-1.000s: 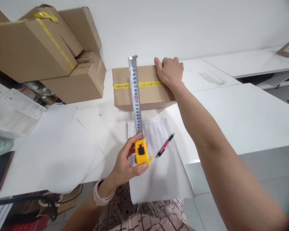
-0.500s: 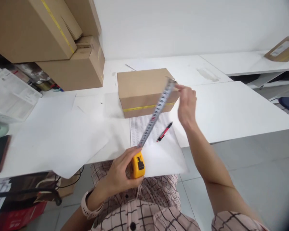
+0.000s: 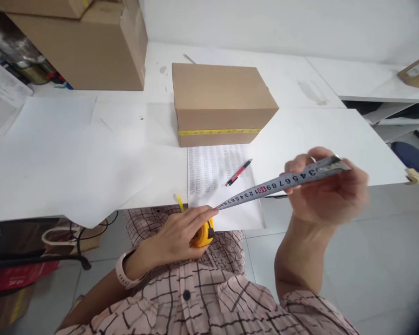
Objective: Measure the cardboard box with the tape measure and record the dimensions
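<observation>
My left hand (image 3: pixel 181 232) is closed round a yellow tape measure case (image 3: pixel 204 235) held near my lap, below the table's front edge. Its silver blade (image 3: pixel 265 190) runs out to the right and slightly upward. My right hand (image 3: pixel 326 193) pinches the blade's far end, off the table's right front. A brown cardboard box (image 3: pixel 219 100) with a yellow tape strip sits on the white table (image 3: pixel 317 135), apart from both hands. In front of the box lies a printed sheet (image 3: pixel 212 170) with a red and black pen (image 3: pixel 238 172) on it.
Larger cardboard boxes (image 3: pixel 87 46) are stacked at the back left. Loose white paper sheets (image 3: pixel 66 172) overhang the table's front edge on the left. A second white table (image 3: pixel 366 83) stands at the right with a small box (image 3: pixel 417 70). A dark round stool (image 3: pixel 411 157) is at far right.
The tape was held upright against the box with my right hand on the box. My right hand has left the box and pulled the blade's end down and right; the case dropped toward my lap.
</observation>
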`<action>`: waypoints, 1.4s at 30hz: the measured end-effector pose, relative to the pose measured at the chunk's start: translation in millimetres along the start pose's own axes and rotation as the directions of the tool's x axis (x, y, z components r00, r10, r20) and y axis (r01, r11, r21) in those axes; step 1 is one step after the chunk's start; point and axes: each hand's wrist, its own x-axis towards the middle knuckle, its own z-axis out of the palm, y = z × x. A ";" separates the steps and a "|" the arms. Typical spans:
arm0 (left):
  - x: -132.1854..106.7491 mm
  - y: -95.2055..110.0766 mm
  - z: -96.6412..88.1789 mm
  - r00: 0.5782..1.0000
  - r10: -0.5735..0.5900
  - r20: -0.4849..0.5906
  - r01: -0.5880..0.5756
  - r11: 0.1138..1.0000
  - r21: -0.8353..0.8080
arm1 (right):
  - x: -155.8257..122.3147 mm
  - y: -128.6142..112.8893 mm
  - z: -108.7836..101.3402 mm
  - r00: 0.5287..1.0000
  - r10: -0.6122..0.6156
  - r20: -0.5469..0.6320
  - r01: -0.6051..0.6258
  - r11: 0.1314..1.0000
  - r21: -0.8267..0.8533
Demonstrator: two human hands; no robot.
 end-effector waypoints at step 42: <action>91.3 -42.4 12.1 0.980 0.096 -0.177 -0.006 0.893 0.450 | 4.5 91.5 -2.1 0.916 -0.390 -0.092 0.217 0.676 -0.704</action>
